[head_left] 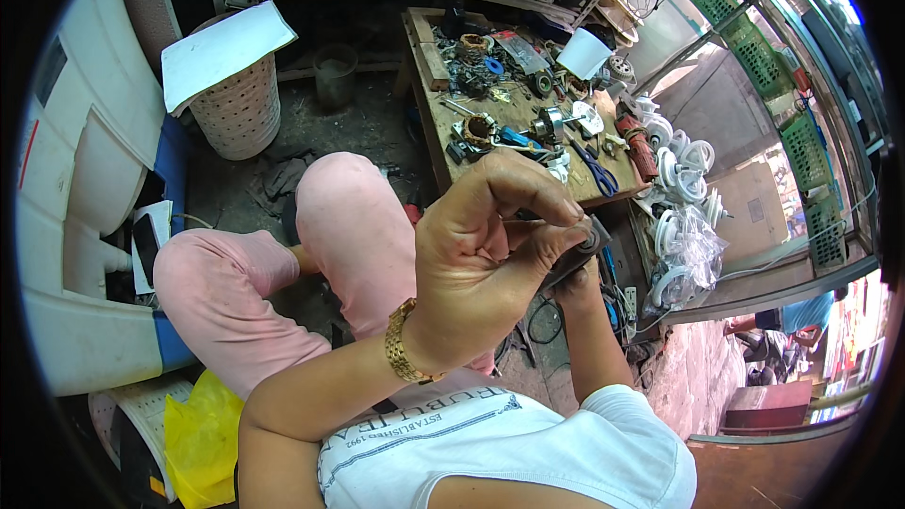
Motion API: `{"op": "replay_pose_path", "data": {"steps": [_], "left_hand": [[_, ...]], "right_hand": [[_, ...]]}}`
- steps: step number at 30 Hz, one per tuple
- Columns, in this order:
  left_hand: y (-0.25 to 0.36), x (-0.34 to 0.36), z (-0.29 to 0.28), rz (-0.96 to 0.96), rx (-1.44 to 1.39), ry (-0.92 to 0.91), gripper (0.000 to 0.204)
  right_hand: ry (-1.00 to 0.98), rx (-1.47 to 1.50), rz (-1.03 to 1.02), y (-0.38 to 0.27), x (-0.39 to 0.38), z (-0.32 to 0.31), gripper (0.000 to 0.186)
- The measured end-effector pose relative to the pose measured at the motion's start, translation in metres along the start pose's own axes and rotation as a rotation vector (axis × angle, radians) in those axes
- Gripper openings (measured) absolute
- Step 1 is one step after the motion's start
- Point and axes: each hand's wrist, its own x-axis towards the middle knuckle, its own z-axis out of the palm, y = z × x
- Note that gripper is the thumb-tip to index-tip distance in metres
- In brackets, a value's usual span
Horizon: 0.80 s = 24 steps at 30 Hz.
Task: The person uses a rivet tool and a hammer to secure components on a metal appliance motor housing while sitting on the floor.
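My left hand [495, 259] is raised in the middle of the view, a gold watch [403, 344] on its wrist. Its thumb and forefinger pinch together at a small dark metal part [591, 238] with a round, ring-like end. Just beyond and below, my right hand [577, 283] is closed around the lower side of that same dark part. Most of the right hand's fingers are hidden behind the left hand. What kind of part it is, I cannot make out.
A cluttered wooden workbench [429, 113] stands ahead, bearing blue-handled scissors [596, 172], a red power tool [637, 146] and copper coils. White plastic parts [683, 170] pile up on its right. A perforated bin [236, 118] with a white board on top stands at left. Another person [801, 316] is far right.
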Motion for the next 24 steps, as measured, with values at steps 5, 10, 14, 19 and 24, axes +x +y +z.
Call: {"op": "replay_pose_path", "data": {"steps": [5,10,14,19,24], "left_hand": [[0.003,0.002,-0.003,0.037,0.081,-0.052,0.025],[0.009,0.004,-0.010,0.126,0.299,-0.137,0.019],[0.019,0.013,-0.014,0.167,0.421,-0.248,0.011],[0.020,0.019,-0.016,0.164,0.439,-0.285,0.014],[0.019,0.018,-0.016,0.082,0.420,-0.253,0.017]], "right_hand": [[-0.073,0.027,-0.055,0.000,0.005,0.002,0.070],[-0.075,-0.089,0.020,0.006,0.003,-0.012,0.071],[0.055,-0.104,0.047,0.011,0.000,-0.023,0.070],[0.055,-0.074,-0.006,0.008,0.000,-0.009,0.069],[0.044,-0.099,-0.046,0.000,0.001,-0.001,0.071]]}}
